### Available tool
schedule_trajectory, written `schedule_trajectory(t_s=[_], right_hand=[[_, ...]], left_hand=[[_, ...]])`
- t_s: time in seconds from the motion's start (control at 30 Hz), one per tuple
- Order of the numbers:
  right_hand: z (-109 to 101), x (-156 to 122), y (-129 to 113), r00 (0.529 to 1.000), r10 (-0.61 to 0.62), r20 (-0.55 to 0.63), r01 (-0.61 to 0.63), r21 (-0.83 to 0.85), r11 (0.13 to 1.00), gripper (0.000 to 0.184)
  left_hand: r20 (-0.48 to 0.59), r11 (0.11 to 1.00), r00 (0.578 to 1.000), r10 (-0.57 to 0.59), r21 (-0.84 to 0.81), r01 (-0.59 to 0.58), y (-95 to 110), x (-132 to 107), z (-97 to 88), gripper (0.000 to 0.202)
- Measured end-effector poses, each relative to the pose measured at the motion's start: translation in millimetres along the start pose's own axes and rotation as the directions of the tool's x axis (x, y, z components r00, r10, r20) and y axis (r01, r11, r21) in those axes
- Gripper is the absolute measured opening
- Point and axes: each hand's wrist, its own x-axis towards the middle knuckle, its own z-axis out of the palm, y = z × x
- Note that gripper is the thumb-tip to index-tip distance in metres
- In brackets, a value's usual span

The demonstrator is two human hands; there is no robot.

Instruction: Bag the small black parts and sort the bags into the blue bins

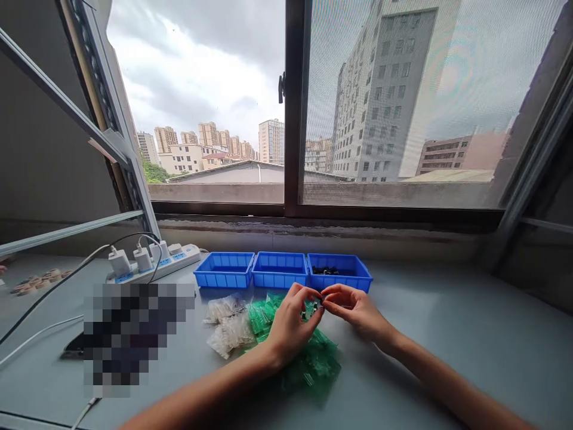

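My left hand (293,322) is curled above the green bags, its fingertips pinched towards my right hand. Thumb and fingers of my right hand (353,307) close on a small black part (321,301), where the fingertips of both hands meet. The exact kind of this part is too small to tell. A few more small black-and-silver pieces (308,310) show in the gap between my left thumb and fingers. Green plastic bags (320,361) lie under and in front of my left hand. Clear plastic bags (233,331) with pale contents are piled left of them.
Three blue bins stand in a row behind the hands: a left bin (224,279), a middle bin (280,279) and a right bin (358,282) holding black parts (325,270). A power strip (179,260) with chargers, cables and a blurred-out dark device (134,334) occupy the left.
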Motion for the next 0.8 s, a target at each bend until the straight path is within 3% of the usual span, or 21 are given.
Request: schedule_trajectory(t_s=[0.17,0.43,0.63,0.8], right_hand=[[0.4,0.4,-1.0,0.998,-0.024,-0.05,0.022,-0.044,0.999,0.053],[1.3,-2.7,-6.8,0.999,-0.037,-0.024,0.035,-0.079,0.996,0.047],[-0.4,-1.9,-2.3,0.993,-0.122,-0.006,0.119,-0.181,0.976,0.044],[1.3,-5.8,-4.2,0.977,-0.212,0.033,0.211,-0.311,0.927,0.036]], left_hand=[[-0.014,1.0,1.0,-0.017,0.014,0.017,1.1,-0.2,-0.2,0.008],[-0.018,1.0,1.0,-0.014,0.02,0.015,0.1,-0.3,0.8,0.012],[-0.018,0.999,0.998,0.054,0.007,-0.054,-5.0,-0.7,2.4,0.017],[0.031,0.999,0.999,0.026,0.046,-0.028,-7.1,-2.6,4.6,0.009]])
